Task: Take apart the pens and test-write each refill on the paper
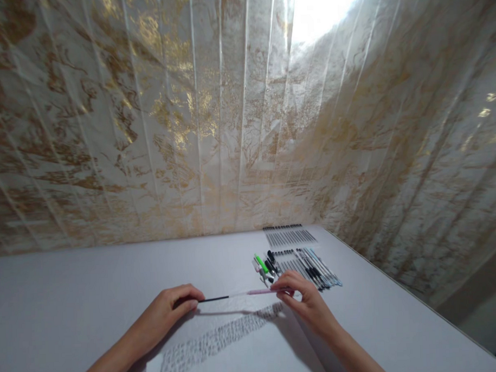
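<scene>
My left hand pinches the left end of a thin ink refill, black on its left part and clear further right. My right hand is closed on a pink pen barrel. The refill and the barrel lie in one line between my hands, with the refill's clear part meeting the barrel's left end. Below them is a white sheet of paper with rows of dark handwriting across its upper part.
Past my right hand lie rows of pens, a green marker and black caps. Farther back is a row of thin refills. A gold-patterned curtain hangs behind the white table.
</scene>
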{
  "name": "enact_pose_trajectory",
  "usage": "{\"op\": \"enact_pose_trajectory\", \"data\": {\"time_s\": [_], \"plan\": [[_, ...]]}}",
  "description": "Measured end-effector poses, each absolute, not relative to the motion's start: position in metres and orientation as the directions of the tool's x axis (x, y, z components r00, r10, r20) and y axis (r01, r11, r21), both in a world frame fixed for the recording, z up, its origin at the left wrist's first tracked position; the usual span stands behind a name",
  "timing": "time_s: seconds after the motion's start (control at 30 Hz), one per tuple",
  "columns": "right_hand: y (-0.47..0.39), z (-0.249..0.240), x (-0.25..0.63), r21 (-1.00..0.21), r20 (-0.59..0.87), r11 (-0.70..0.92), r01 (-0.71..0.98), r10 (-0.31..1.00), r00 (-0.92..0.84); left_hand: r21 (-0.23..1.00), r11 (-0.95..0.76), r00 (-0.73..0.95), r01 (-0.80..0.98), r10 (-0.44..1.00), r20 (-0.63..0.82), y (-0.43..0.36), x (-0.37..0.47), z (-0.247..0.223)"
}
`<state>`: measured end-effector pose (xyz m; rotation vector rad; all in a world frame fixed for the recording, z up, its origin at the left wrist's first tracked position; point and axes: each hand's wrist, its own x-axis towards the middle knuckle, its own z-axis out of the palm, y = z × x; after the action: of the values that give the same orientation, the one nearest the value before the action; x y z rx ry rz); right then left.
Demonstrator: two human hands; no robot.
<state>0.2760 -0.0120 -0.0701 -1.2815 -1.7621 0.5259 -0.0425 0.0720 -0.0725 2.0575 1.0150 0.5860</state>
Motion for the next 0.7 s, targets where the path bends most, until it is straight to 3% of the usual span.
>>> {"op": "enact_pose_trajectory", "data": {"time_s": [0.2,0.43,0.7], "plan": [[-0.011,-0.072,0.279,-0.817,0.301,0.311,0.485,0.948,-0.102,0.798,-0.392,0.591,0.458,0.805,0.057,0.072,-0.044,-0.069],[-0.014,-0.068,0.279,-0.71,0.421,0.459,0.534,0.885,-0.201,0.813,-0.36,0.62,0.458,0.784,-0.003,0.079,-0.049,-0.069],[-0.022,-0.075,0.249,-0.623,0.462,0.556,0.551,0.829,-0.314,0.865,-0.342,0.69,0.368,0.723,-0.007,0.06,-0.018,-0.067]]}}
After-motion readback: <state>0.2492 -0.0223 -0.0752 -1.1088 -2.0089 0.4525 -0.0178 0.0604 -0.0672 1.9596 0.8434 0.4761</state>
